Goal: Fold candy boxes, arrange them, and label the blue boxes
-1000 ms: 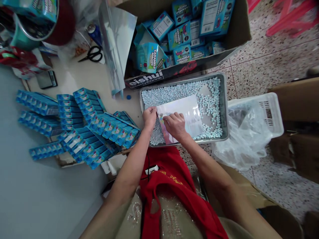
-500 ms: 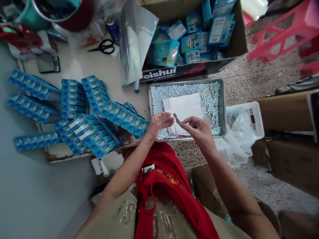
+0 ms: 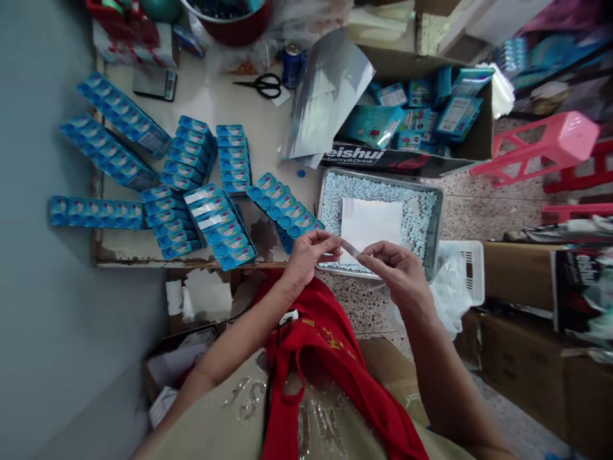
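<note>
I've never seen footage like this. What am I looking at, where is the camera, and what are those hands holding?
There is no machine here: these are a person's own two bare hands, filmed by a camera worn on the head that looks down, so the arms come in from the bottom. The left hand and right hand pinch the ends of a thin pale strip. Beyond them lies a shallow metal tray of small pale blue pellets, with a flat white pouch on them. Stacks of long blue boxes cover the beige table, beside black scissors and an open cardboard box.
</note>
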Demonstrator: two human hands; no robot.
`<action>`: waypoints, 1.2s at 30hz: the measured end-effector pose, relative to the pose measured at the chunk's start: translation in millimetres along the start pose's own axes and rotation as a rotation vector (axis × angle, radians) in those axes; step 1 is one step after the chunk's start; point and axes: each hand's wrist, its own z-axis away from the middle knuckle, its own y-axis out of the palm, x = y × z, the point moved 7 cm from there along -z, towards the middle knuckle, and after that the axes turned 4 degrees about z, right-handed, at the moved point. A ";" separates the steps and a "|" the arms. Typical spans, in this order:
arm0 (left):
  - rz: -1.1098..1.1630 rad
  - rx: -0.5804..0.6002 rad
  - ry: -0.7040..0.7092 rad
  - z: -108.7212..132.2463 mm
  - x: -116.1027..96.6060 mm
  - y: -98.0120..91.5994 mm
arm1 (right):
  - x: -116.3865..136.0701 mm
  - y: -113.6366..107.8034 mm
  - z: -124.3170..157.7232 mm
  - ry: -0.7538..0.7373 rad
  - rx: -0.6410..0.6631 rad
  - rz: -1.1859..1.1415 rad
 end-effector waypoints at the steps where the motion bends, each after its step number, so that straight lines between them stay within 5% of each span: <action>1: 0.008 -0.028 0.030 7.9 -4.9 -7.0 | 1.4 4.8 0.0 0.010 -0.005 -0.026; 5: -0.033 -0.178 0.225 47.3 -33.6 -50.8 | 15.3 48.4 -11.3 0.020 0.025 -0.056; 10: -0.147 -0.607 0.583 99.4 -81.6 -148.3 | 59.0 164.5 -46.7 -0.180 0.145 0.192; 13: -0.154 -0.787 0.688 112.6 -96.7 -200.8 | 76.4 232.3 -67.8 -0.293 0.196 0.459; 16: -0.113 -0.859 0.686 110.7 -100.1 -234.6 | 81.1 270.1 -81.0 -0.321 0.205 0.648; 27: 0.004 -0.822 0.583 95.2 -91.1 -260.0 | 78.6 287.7 -82.4 -0.336 0.190 0.754; 32: 0.181 -0.718 0.425 62.5 -66.4 -270.5 | 72.1 278.9 -89.4 -0.266 0.074 0.745; 36: 0.102 -0.930 0.489 70.4 -56.5 -284.2 | 69.1 269.7 -88.7 -0.262 0.073 0.564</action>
